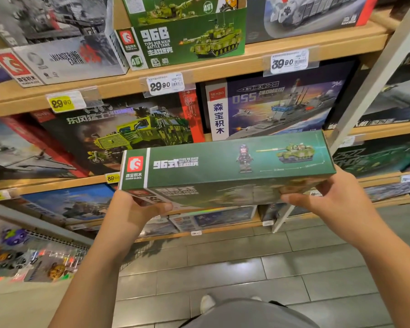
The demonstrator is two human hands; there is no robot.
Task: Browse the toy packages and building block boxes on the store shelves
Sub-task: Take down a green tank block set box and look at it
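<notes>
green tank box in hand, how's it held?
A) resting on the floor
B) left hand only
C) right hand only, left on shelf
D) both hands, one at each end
D: the left hand grips the left end of the green tank box and the right hand grips its right end, holding it in front of the shelves.

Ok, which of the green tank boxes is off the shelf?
The long green tank box, held at both ends by the hands; the other green tank box sits on the upper shelf.

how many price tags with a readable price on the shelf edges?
4: yellow 29.90 tag upper left, white 29.90 tag centre, white 39.90 tag upper right, yellow 89 tag beside the held green box. Lower tags are too blurred.
</notes>
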